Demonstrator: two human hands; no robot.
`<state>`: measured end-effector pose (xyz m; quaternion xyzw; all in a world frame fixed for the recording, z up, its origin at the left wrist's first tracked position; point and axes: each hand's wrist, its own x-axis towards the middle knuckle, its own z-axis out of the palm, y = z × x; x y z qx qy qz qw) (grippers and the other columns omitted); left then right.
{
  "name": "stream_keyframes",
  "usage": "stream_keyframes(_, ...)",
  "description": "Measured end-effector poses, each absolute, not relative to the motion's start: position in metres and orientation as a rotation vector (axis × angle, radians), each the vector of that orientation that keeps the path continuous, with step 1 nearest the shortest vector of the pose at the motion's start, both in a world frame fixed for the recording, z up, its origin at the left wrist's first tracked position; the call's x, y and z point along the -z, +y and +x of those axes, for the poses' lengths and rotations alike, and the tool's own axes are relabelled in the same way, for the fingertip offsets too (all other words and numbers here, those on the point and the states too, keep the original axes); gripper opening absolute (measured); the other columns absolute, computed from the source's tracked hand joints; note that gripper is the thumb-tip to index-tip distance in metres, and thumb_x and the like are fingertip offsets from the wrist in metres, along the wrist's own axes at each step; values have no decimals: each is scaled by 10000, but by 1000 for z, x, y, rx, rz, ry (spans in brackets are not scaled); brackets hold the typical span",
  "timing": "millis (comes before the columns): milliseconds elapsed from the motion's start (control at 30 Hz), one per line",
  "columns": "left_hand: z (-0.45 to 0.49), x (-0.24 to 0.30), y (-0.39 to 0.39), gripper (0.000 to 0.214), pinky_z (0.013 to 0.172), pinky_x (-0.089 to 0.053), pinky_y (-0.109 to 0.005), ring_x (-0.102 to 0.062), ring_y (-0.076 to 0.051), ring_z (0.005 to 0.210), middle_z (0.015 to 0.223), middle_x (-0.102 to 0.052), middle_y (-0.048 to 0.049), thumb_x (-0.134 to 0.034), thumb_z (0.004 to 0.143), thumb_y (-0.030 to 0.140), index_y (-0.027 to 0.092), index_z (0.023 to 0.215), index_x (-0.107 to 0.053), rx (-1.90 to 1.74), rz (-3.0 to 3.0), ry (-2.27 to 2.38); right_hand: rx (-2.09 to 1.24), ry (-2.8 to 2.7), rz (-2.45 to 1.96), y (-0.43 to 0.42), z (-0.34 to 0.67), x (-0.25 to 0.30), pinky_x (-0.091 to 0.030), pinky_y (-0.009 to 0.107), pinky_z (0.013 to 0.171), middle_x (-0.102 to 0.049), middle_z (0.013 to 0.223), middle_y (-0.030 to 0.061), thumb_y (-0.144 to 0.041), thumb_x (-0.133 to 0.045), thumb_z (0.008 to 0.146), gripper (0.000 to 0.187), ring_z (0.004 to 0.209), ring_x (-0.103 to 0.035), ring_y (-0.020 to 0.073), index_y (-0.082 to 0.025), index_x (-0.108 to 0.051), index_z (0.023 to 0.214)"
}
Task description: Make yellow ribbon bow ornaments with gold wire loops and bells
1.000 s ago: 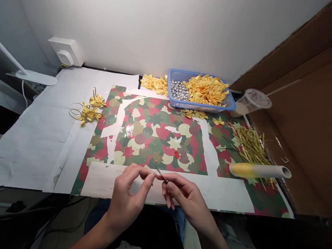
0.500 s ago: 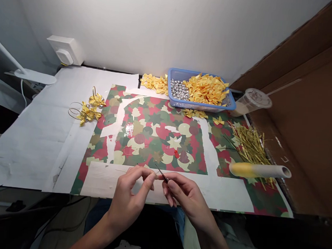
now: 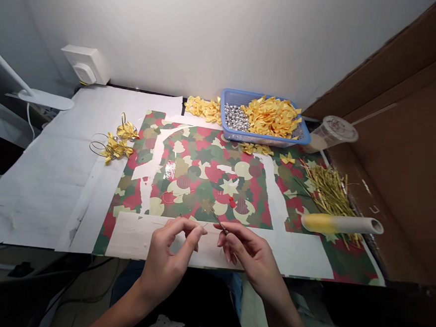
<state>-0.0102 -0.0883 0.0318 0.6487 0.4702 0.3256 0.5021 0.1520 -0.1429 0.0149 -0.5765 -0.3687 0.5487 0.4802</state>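
The thin metal tool point(image 3: 219, 222) sits above the bench's point(image 3: 47, 196) front edge, long axis slanted, tip pointing forward and left. The right hand point(image 3: 251, 253) grips it between thumb and forefinger. The left hand point(image 3: 169, 252) is half closed; any grip cannot be determined.

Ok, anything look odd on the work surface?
A small red bit lies alone on the patterned paper, above the right hand, unlike anything around it. Loose yellow ribbon bows also sit outside the blue basket.
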Motion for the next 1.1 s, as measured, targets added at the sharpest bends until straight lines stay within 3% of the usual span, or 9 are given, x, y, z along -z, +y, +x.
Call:
stream_keyframes(100, -11, -32, -86, 304, 687, -423, -245, -580, -146, 680, 623, -594, 9, -501, 878, 328, 195, 607, -544, -758, 1499, 1129, -1093, -1035, -1573, -143, 156, -9, -486, 274, 552, -670, 780, 58, -479, -508, 888, 359, 560, -552, 136, -167, -644, 1001)
stream_keyframes(267, -11, -32, -84, 300, 676, -436, -252, -586, -156, 683, 635, -598, 0, -502, 871, 364, 195, 630, -560, -748, 1484, 1157, -435, -1469, -1819, -132, 170, 7, -518, 335, 727, -674, 945, 110, -411, -456, 937, 335, 848, -641, 230, -170, -628, 1093)
stream_keyframes(433, -10, -32, -84, 324, 704, -451, -272, -612, -179, 730, 672, -632, -18, -505, 866, 359, 195, 588, -521, -763, 1499, 1165, -247, -1758, -1826, -125, 177, 15, -501, 385, 731, -656, 906, 109, -352, -483, 932, 267, 836, -618, 255, -191, -672, 1029)
stream_keyframes(533, -10, -32, -84, 312, 709, -450, -272, -605, -173, 712, 648, -610, -9, -503, 873, 356, 193, 611, -545, -736, 1495, 1155, -392, -1673, -1750, -125, 173, 6, -496, 395, 758, -648, 932, 104, -317, -526, 910, 210, 865, -610, 252, -211, -673, 1017)
stream_keyframes(833, -9, -33, -83, 312, 678, -437, -253, -550, -149, 671, 644, -571, -1, -506, 874, 356, 186, 614, -541, -647, 1394, 1037, -1275, -1095, -1320, -122, 152, -25, -470, 264, 678, -630, 850, 28, -376, -600, 859, 165, 790, -589, 159, -222, -660, 870)
stream_keyframes(967, -10, -33, -84, 294, 667, -428, -249, -535, -143, 656, 626, -540, 9, -509, 871, 363, 184, 648, -580, -634, 1374, 1030, -1370, -927, -1239, -120, 146, -20, -409, 221, 598, -551, 751, -17, -372, -645, 830, 175, 640, -487, 103, -212, -596, 782)
stream_keyframes(1100, -9, -33, -84, 291, 662, -425, -252, -526, -140, 639, 608, -530, 15, -510, 870, 366, 184, 657, -587, -642, 1369, 1028, -1399, -918, -1237, -118, 143, -20, -379, 222, 590, -496, 725, -21, -395, -614, 851, 224, 627, -434, 103, -202, -554, 756)
